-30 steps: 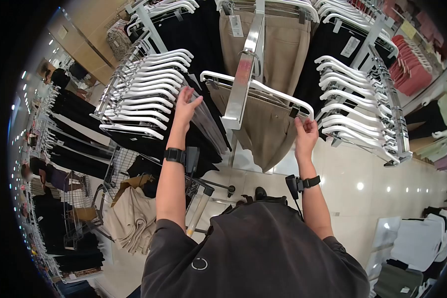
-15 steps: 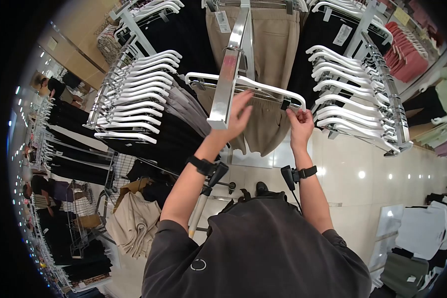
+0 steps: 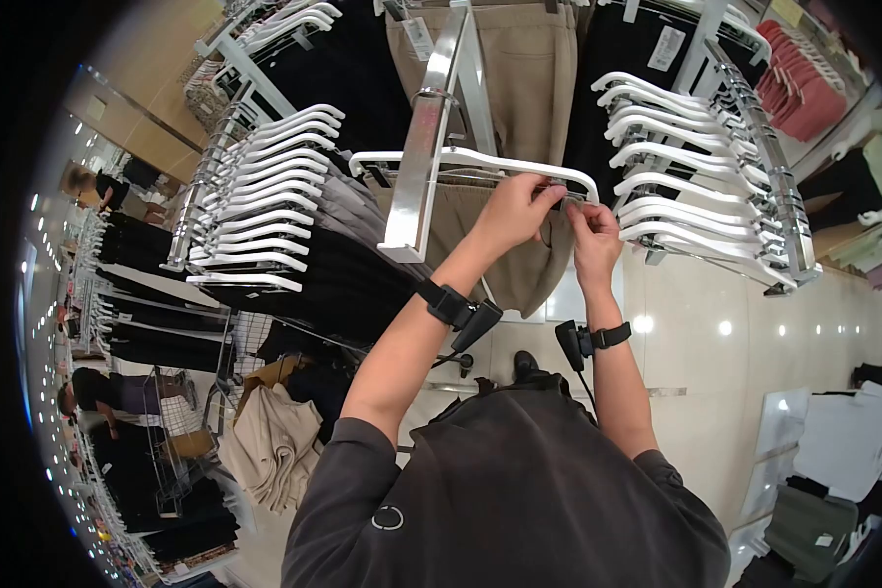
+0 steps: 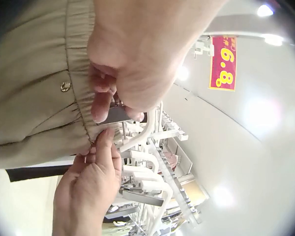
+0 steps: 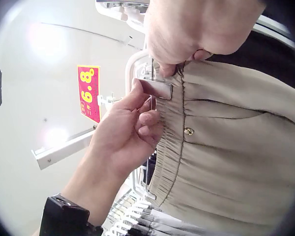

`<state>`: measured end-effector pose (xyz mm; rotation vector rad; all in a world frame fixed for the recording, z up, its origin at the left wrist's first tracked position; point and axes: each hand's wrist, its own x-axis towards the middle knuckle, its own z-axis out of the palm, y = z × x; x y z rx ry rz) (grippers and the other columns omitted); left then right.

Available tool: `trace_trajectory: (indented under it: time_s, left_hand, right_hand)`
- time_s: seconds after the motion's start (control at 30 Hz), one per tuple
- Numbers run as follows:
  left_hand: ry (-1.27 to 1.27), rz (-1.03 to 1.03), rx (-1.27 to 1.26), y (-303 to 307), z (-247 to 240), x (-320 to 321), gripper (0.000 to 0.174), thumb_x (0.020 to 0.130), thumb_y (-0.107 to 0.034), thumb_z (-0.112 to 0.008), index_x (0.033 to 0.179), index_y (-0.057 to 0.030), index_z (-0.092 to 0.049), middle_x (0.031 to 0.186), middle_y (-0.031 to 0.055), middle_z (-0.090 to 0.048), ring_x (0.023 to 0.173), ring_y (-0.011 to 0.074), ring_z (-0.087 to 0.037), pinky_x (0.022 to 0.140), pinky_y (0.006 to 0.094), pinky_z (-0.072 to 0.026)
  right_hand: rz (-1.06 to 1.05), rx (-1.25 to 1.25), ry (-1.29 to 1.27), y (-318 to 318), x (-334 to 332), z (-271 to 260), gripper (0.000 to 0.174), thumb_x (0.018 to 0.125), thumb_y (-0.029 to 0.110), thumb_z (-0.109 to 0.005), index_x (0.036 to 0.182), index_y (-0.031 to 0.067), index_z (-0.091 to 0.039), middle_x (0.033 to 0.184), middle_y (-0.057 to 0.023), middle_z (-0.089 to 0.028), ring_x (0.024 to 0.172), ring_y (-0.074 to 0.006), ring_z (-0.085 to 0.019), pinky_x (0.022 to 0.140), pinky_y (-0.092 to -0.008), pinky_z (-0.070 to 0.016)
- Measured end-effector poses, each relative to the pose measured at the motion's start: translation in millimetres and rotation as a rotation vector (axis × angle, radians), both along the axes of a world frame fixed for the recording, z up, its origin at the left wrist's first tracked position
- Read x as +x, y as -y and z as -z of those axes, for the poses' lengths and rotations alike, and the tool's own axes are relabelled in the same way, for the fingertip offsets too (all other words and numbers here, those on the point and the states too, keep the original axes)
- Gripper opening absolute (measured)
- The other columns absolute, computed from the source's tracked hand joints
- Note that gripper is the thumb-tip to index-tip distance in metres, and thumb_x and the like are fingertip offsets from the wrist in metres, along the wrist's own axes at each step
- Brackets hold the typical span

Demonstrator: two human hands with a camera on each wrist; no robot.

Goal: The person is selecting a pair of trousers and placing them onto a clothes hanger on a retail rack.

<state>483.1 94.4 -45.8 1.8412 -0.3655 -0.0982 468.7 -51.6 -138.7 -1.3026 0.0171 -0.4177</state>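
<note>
Head view: two hands, one clip!

Left hand [image 3: 510,213] pinches one metal clip [image 5: 162,90]; right hand [image 3: 596,250], fingers narrow, grips the waistband [image 5: 169,152] beside it. One pair of khaki trousers [image 3: 537,276], one white hanger [image 3: 529,163], both under the metal rail [image 3: 416,181]! Glossy tiled floor [image 3: 696,363] below; one red sign [image 4: 222,64] shouts "6.8".

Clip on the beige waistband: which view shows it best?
Right wrist view: the clip shows its flat face nearly whole on the waistband, one end pinched by the left hand. The left wrist view shows part of it among that hand's fingers; in the head view it is tiny and mostly hidden.
</note>
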Motion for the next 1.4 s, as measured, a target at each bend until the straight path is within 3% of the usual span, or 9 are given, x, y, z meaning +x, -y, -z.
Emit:
trace_trajectory:
  time_s: [0.17, 0.27, 0.37, 0.47, 0.67, 0.97, 1.07, 1.27, 1.4]
  left_hand:
    - [-0.002, 0.012, -0.063, -1, 2, 1, 0.031, 0.094, -0.019, -0.063, 0.113, 0.0053, -0.062, 0.094, 0.0076, -0.068, 0.049, 0.0078, -0.055, 0.038, 0.0231, -0.0413]
    - [0.151, 0.002, -0.015, 0, 11, 7, 0.029, 0.094, -0.02, -0.064, 0.108, 0.0051, -0.064, 0.086, 0.007, -0.067, 0.049, 0.0084, -0.055, 0.039, 0.0244, -0.0406]
    - [0.424, -0.076, 0.03, 4, 28, 14, 0.026, 0.094, -0.021, -0.064, 0.101, 0.0046, -0.066, 0.077, 0.0059, -0.065, 0.048, 0.009, -0.054, 0.039, 0.0257, -0.0392]
    - [0.282, -0.152, 0.048, 9, 18, 6, 0.023, 0.094, -0.019, -0.065, 0.096, 0.0039, -0.068, 0.068, 0.0046, -0.062, 0.046, 0.0091, -0.053, 0.04, 0.0267, -0.0387]
    - [0.103, -0.186, -0.156, 19, 15, 4, 0.02, 0.094, -0.015, -0.064, 0.094, 0.0048, -0.068, 0.061, 0.0022, -0.059, 0.045, 0.0078, -0.052, 0.041, 0.0256, -0.0388]
    - [0.376, -0.284, 0.035, 20, 11, 2, 0.023, 0.091, -0.017, -0.068, 0.092, 0.0053, -0.07, 0.061, 0.0051, -0.061, 0.053, 0.0082, -0.051, 0.048, 0.0279, -0.0405]
    - [0.326, -0.251, 0.075, 15, 12, 4, 0.025, 0.09, -0.019, -0.069, 0.093, 0.0055, -0.069, 0.061, 0.0067, -0.061, 0.056, 0.0085, -0.049, 0.052, 0.0292, -0.0407]
    - [0.297, -0.226, 0.061, 12, 18, 5, 0.027, 0.092, -0.02, -0.067, 0.102, 0.0054, -0.066, 0.061, 0.0095, -0.061, 0.048, 0.0107, -0.054, 0.048, 0.0294, -0.0416]
    - [0.306, -0.226, 0.204, 8, 17, 7, 0.028, 0.092, -0.021, -0.065, 0.102, 0.0056, -0.065, 0.063, 0.0116, -0.062, 0.045, 0.0147, -0.056, 0.047, 0.0306, -0.0421]
  right_hand:
    - [0.016, -0.048, -0.039, 4, 0, -1, 0.01, 0.091, 0.012, -0.069, 0.09, 0.004, -0.064, 0.083, 0.0013, -0.065, 0.077, -0.0046, -0.057, 0.071, -0.0208, -0.0443]
    - [0.025, -0.039, -0.011, 5, 3, 5, 0.011, 0.091, 0.012, -0.069, 0.09, 0.0024, -0.064, 0.086, -0.0005, -0.066, 0.078, -0.0063, -0.058, 0.072, -0.0214, -0.0446]
    - [0.095, -0.181, -0.039, 6, 0, 4, 0.016, 0.088, 0.013, -0.072, 0.092, -0.0013, -0.065, 0.091, -0.0068, -0.068, 0.085, -0.0139, -0.061, 0.081, -0.0285, -0.0476]
    - [0.135, -0.269, 0.044, 5, -6, -5, 0.017, 0.088, 0.013, -0.071, 0.094, -0.0019, -0.066, 0.095, -0.0113, -0.07, 0.09, -0.0186, -0.064, 0.084, -0.0304, -0.0483]
    - [0.128, -0.27, 0.092, 4, -8, -9, 0.014, 0.088, 0.01, -0.069, 0.095, -0.0023, -0.069, 0.097, -0.0117, -0.07, 0.093, -0.0211, -0.065, 0.086, -0.0318, -0.0489]
    - [0.149, -0.319, 0.143, 2, -6, -15, 0.014, 0.09, 0.006, -0.064, 0.1, -0.0028, -0.069, 0.098, -0.0117, -0.07, 0.093, -0.0225, -0.065, 0.086, -0.0316, -0.0494]
    - [0.148, -0.316, 0.149, 0, 0, -15, 0.017, 0.093, 0.01, -0.064, 0.101, -0.0048, -0.068, 0.098, -0.0118, -0.07, 0.09, -0.0191, -0.065, 0.082, -0.0288, -0.0492]
    - [0.151, -0.38, 0.112, 2, 14, -3, 0.021, 0.095, 0.012, -0.063, 0.103, -0.0058, -0.067, 0.098, -0.0111, -0.069, 0.088, -0.0178, -0.064, 0.081, -0.0277, -0.0488]
    - [0.143, -0.354, 0.097, 1, 14, -1, 0.022, 0.094, 0.013, -0.063, 0.107, -0.0038, -0.068, 0.102, -0.0112, -0.069, 0.094, -0.0188, -0.064, 0.086, -0.0291, -0.0491]
